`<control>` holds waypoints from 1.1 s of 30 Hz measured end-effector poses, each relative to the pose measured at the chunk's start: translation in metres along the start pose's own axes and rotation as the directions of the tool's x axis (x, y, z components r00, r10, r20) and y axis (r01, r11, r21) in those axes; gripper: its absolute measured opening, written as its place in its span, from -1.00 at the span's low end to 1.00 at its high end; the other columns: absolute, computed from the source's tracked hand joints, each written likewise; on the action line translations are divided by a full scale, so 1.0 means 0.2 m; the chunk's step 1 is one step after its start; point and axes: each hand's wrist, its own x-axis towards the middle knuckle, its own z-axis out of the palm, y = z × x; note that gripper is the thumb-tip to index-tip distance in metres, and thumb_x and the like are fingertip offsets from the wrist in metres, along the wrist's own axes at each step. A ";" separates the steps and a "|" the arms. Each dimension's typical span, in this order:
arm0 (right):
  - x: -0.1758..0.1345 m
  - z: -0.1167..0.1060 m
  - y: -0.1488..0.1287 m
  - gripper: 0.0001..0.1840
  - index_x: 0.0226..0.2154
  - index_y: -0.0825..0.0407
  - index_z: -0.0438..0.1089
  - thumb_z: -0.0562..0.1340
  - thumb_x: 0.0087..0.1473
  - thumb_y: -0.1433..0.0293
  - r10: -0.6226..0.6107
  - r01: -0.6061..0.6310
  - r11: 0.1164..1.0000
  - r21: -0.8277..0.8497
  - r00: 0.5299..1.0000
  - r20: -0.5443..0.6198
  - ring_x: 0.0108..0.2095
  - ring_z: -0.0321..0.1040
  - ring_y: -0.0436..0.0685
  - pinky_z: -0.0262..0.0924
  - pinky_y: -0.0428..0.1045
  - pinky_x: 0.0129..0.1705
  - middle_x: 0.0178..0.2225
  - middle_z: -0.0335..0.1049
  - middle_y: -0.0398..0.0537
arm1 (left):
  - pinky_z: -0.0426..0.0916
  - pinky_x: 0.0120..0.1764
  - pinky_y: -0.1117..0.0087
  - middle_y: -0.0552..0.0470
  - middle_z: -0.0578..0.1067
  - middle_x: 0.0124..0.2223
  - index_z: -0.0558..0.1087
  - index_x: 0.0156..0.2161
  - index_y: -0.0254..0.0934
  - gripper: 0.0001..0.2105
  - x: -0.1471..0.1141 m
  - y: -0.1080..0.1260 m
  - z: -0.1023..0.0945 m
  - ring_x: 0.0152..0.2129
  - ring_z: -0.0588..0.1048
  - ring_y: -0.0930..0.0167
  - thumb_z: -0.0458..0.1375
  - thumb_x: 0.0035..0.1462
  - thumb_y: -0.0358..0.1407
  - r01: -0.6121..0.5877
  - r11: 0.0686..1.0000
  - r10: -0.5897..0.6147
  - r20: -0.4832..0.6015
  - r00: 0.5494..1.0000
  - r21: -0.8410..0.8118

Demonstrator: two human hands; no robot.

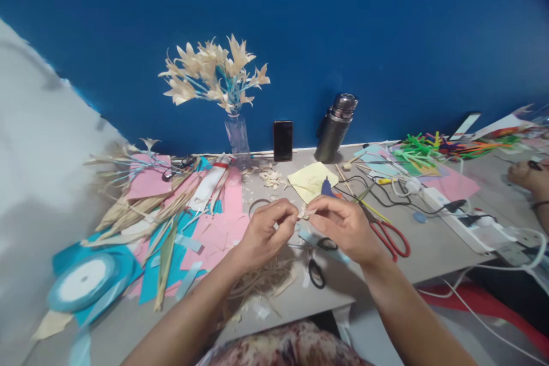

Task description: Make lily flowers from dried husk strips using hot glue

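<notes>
Near the middle of the table, my left hand (272,230) and my right hand (344,227) meet, fingertips pinched on a small pale piece of dried husk (303,215). Its exact shape is too small to make out. Just behind my right hand, a blue-tipped glue gun (326,186) is partly hidden, close to a yellow paper sheet (312,178). Black-handled scissors (316,273) lie below the hands, and red-handled scissors (392,240) sit right of my right hand. A heap of husk strips (261,283) lies under my left forearm.
Pale husk flowers (214,68) stand in a clear bottle (238,140). Beside it are a phone (283,140) and a flask (337,128). Blue ribbon (83,280) and pink paper (214,237) lie left. A power strip (458,217) and another person's hand (527,177) are right.
</notes>
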 end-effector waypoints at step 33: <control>0.02 0.16 -0.01 -0.72 -0.22 0.03 0.48 0.35 0.08 0.19 0.043 -0.014 0.990 0.140 0.978 -0.205 -0.37 0.30 0.06 0.23 -0.07 -0.36 -0.35 0.41 -0.08 | 0.20 -0.52 0.50 0.17 0.32 -0.56 0.41 -0.38 -0.29 -0.76 -0.07 -0.01 0.03 -0.63 0.29 0.53 0.20 0.21 -0.15 0.330 0.851 -0.403 -0.105 0.909 -0.409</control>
